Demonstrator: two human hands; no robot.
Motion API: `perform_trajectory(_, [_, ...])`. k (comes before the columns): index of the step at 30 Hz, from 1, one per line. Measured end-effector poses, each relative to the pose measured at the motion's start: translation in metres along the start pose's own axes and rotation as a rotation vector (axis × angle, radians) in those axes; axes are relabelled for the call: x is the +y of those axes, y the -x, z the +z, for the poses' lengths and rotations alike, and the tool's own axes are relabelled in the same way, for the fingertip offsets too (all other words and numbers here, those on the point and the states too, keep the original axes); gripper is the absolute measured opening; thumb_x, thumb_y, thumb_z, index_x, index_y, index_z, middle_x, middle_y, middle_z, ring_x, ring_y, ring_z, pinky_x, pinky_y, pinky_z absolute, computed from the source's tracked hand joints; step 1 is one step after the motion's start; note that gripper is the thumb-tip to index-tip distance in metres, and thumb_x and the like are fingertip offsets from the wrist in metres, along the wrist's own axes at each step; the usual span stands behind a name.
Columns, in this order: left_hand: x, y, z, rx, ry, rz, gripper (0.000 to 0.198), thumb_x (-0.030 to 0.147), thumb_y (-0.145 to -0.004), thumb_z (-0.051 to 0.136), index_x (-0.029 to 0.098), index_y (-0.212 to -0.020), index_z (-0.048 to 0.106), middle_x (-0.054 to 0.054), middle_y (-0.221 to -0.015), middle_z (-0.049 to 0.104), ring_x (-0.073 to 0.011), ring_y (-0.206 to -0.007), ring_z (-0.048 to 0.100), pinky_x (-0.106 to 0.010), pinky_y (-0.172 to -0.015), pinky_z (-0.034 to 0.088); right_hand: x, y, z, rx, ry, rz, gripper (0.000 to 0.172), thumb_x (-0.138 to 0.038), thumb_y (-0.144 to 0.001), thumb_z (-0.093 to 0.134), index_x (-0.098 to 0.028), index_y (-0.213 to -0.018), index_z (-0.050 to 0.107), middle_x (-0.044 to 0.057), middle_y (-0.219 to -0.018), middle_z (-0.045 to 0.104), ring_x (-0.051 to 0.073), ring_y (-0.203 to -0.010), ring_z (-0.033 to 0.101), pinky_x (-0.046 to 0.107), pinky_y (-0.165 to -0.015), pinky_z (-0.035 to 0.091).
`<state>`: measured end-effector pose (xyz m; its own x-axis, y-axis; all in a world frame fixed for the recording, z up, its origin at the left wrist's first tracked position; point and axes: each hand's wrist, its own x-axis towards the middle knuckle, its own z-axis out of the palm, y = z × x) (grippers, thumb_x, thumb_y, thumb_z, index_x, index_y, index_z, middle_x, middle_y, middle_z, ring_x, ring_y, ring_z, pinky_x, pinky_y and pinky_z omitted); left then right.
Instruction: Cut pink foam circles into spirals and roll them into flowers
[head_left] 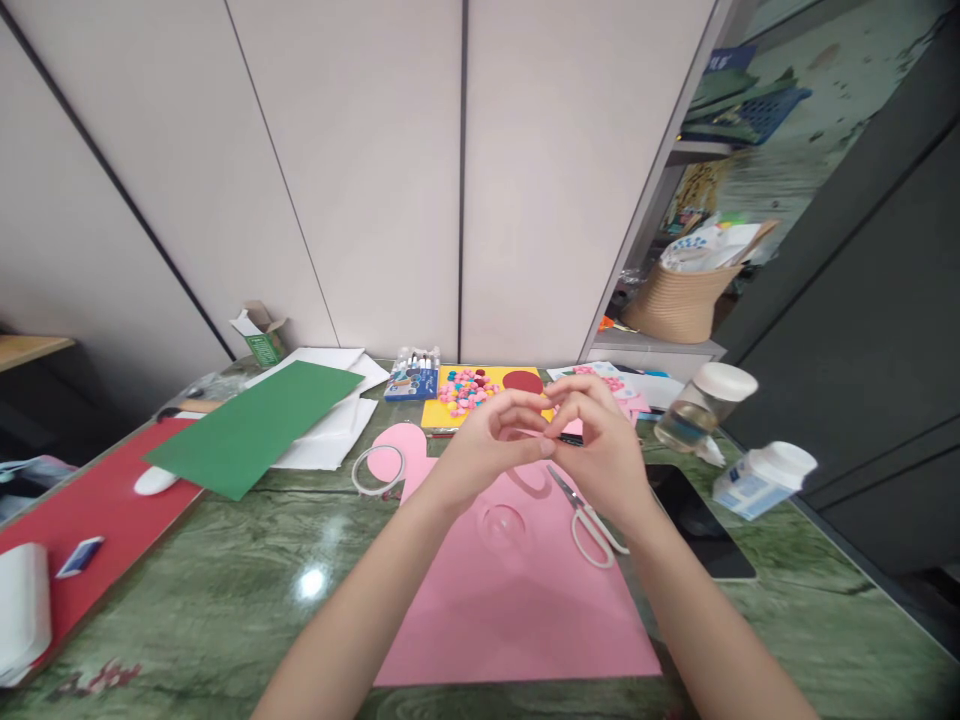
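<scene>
My left hand [504, 437] and my right hand [598, 435] meet above a pink sheet [517, 620]. Thumbs and fingertips are pinched together, and whatever they hold is too small or hidden to make out. Below them a clear round piece [504, 528] lies on the sheet. White-handled scissors [592, 535] rest on the sheet's right side, blades partly under my right hand. To the left, a white ring [355, 472], perhaps a tape roll, overlaps a pink paper circle [405, 448]. Beyond my hands, colourful pompoms [465, 392] and a dark red disc [523, 381] lie on yellow paper [433, 413].
Green paper [259, 425] overlaps white sheets and red paper [97, 510] on the left. A marker box [411, 382] lies at the back. A dark tablet [701, 525], a jar [701, 410] and a white bottle [765, 480] stand or lie right. Cabinet doors [360, 180] border the back.
</scene>
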<state>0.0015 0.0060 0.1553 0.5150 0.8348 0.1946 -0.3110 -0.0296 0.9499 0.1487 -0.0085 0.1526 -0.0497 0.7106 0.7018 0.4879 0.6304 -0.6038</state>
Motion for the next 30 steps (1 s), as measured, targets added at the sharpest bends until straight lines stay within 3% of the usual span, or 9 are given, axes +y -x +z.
perform_trajectory(5, [-0.0013, -0.0005, 0.0003, 0.061, -0.029, 0.033, 0.033, 0.014, -0.065, 0.07, 0.019, -0.095, 0.058, -0.001, -0.082, 0.059, -0.0117, -0.08, 0.056, -0.024, -0.07, 0.045, -0.0023, -0.0007, 0.0002, -0.025, 0.03, 0.011, 0.018, -0.007, -0.064, 0.065, -0.021, -0.061, 0.053, 0.002, -0.096, 0.052, 0.02, -0.095, 0.054, 0.038, -0.084, 0.043])
perform_trajectory(10, [-0.0003, -0.0026, -0.0051, 0.11, 0.042, 0.035, 0.032, 0.018, -0.064, 0.072, 0.019, -0.092, 0.058, 0.0, -0.078, 0.061, -0.0103, -0.072, 0.057, -0.021, -0.062, 0.043, -0.0051, -0.0012, -0.0011, -0.021, 0.061, -0.046, 0.008, -0.016, -0.073, 0.063, -0.024, -0.075, 0.062, 0.003, -0.095, 0.054, 0.019, -0.094, 0.054, 0.038, -0.082, 0.045])
perform_trajectory(15, [0.0002, -0.0029, -0.0091, 0.125, 0.024, 0.017, 0.035, 0.022, -0.063, 0.073, 0.02, -0.094, 0.058, 0.0, -0.075, 0.062, -0.0107, -0.068, 0.056, -0.02, -0.056, 0.041, -0.0048, 0.0012, -0.0014, 0.005, 0.118, -0.132, 0.016, -0.015, -0.077, 0.06, -0.027, -0.085, 0.066, 0.004, -0.097, 0.056, 0.019, -0.093, 0.056, 0.038, -0.082, 0.047])
perform_trajectory(20, [0.0017, -0.0018, -0.0075, 0.108, 0.052, 0.012, 0.035, 0.02, -0.062, 0.074, 0.02, -0.094, 0.057, -0.001, -0.08, 0.065, -0.0131, -0.076, 0.06, -0.025, -0.068, 0.045, -0.0021, 0.002, -0.0003, -0.104, 0.074, -0.152, 0.027, -0.014, -0.082, 0.054, -0.032, -0.098, 0.066, 0.004, -0.108, 0.053, 0.018, -0.095, 0.055, 0.039, -0.082, 0.049])
perform_trajectory(23, [0.0015, -0.0018, -0.007, 0.114, 0.045, 0.021, 0.034, 0.021, -0.064, 0.073, 0.02, -0.094, 0.057, -0.002, -0.083, 0.065, -0.0144, -0.081, 0.06, -0.027, -0.073, 0.044, -0.0008, 0.0018, 0.0006, -0.058, 0.052, -0.123, 0.026, -0.014, -0.081, 0.054, -0.033, -0.095, 0.067, 0.003, -0.108, 0.053, 0.018, -0.097, 0.054, 0.039, -0.083, 0.049])
perform_trajectory(30, [-0.001, -0.0017, -0.0065, 0.12, 0.003, 0.01, 0.031, 0.024, -0.066, 0.071, 0.021, -0.094, 0.059, -0.001, -0.081, 0.063, -0.0131, -0.077, 0.058, -0.022, -0.058, 0.038, 0.0038, 0.0008, -0.0001, 0.057, -0.028, -0.044, 0.012, -0.013, -0.071, 0.064, -0.025, -0.074, 0.065, 0.003, -0.102, 0.054, 0.019, -0.092, 0.056, 0.04, -0.082, 0.048])
